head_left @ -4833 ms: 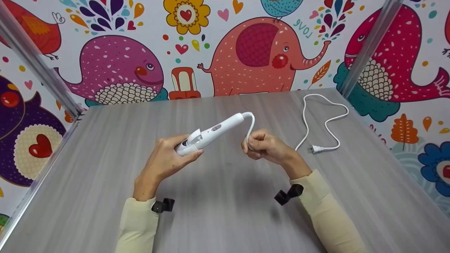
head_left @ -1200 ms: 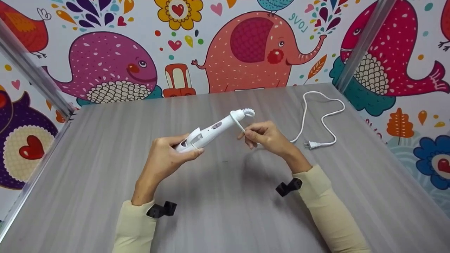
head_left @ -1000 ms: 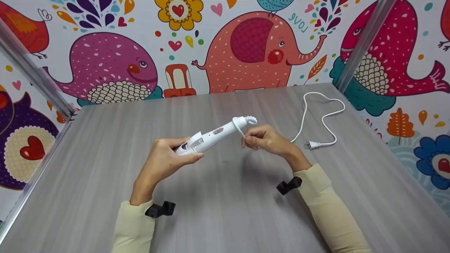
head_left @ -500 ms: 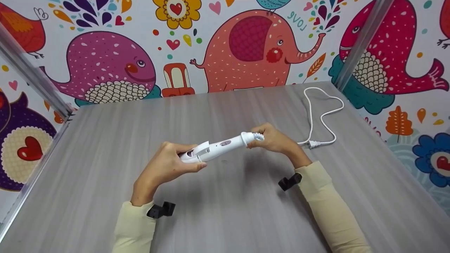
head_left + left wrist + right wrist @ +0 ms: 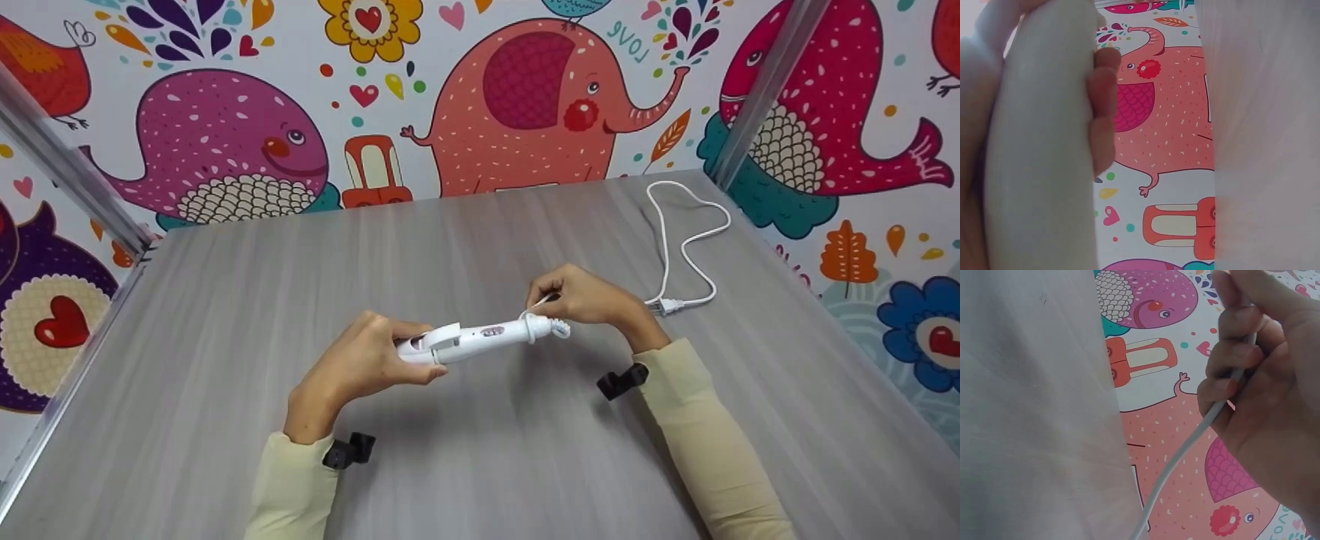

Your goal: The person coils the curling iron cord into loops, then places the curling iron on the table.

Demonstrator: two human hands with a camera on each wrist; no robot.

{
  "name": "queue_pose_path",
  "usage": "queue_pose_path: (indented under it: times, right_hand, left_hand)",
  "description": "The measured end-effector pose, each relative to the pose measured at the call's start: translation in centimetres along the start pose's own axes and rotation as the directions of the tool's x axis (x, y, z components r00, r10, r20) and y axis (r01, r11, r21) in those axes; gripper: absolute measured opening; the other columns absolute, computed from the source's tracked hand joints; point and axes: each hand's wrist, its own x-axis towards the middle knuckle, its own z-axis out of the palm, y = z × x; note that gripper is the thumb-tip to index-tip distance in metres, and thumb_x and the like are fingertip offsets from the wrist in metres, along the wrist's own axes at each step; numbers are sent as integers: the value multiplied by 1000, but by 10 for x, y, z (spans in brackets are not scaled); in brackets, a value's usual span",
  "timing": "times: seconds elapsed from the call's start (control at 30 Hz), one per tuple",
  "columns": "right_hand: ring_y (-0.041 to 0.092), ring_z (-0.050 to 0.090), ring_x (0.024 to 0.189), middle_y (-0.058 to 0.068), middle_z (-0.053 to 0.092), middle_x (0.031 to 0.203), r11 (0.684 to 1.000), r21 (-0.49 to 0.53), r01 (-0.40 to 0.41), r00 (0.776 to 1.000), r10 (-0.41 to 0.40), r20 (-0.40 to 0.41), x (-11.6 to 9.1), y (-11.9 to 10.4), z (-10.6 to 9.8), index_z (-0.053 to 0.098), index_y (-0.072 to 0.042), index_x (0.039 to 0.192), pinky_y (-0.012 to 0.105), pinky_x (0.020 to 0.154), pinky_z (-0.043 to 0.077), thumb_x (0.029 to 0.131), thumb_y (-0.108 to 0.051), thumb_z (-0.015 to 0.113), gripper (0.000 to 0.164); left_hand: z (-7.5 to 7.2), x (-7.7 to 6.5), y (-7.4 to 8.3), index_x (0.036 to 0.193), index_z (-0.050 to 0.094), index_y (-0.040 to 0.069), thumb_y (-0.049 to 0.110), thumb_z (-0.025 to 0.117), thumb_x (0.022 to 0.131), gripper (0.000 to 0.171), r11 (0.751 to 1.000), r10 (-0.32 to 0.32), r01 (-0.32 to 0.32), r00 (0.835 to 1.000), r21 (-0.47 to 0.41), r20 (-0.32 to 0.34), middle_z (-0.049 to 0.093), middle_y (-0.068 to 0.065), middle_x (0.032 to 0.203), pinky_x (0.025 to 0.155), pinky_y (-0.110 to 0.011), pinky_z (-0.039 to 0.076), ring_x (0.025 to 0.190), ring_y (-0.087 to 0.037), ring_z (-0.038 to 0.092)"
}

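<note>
A white curling iron (image 5: 487, 334) lies nearly level above the table in the head view. My left hand (image 5: 352, 361) grips its left end, covering that part; the left wrist view shows fingers curled along the smooth white body. The white cord (image 5: 1172, 464) leaves the handle's right end in a ribbed strain relief (image 5: 560, 328) and loops around the handle just before it. Behind that end, my right hand (image 5: 589, 301) pinches the cord between thumb and fingers. In the right wrist view the cord runs through the curled fingers and hangs down out of them.
The rest of the cord lies in a loose loop on the grey table (image 5: 285, 300) at the back right, its two-prong plug (image 5: 669, 306) close to the right wrist. A patterned wall (image 5: 420, 97) and metal posts (image 5: 772, 90) bound the table.
The cord, earlier hanging free from the handle, now loops around it. My right hand has passed to the handle's far side with the cord. The curling iron's right end has dipped toward me.
</note>
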Motion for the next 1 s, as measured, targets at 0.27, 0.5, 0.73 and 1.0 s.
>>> queue_pose_path:
  times: [0.27,0.5,0.73,1.0]
  right_hand:
    - [8,58,69,-2,71,77,999,-23,-31,999,31,8,0,-8,4,78,-11,84,21,64,46,86,-18,79,7]
    - [12,58,69,-2,72,77,989,-123,-77,995,69,-71,-4,-23,7,78,-15,83,26,64,47,84,-21,80,6]
    - [12,57,66,0,73,76,970,-225,-88,984,49,-171,-4,-36,11,78,-12,84,27,59,47,85,-20,77,8]
    - [12,57,68,1,74,80,939,-331,-92,958,-7,-286,-9,-52,13,80,-12,90,28,61,43,86,-21,74,11]
  left_hand:
    - [5,1,3,111,78,13,36,85,77,41,995,-10,8,1000,102,23,77,-1,92,62,-24,49,69,-7,60]
    - [10,4,4,107,79,13,35,85,77,38,994,-41,38,999,107,27,76,0,89,62,-27,49,68,-8,59]
    - [14,7,5,98,80,15,34,85,76,29,991,-69,70,997,118,-16,73,1,82,59,-27,47,64,-9,57]
    - [15,7,8,96,80,15,36,85,75,29,984,-112,124,989,129,-97,75,0,82,56,-27,46,62,-11,58]
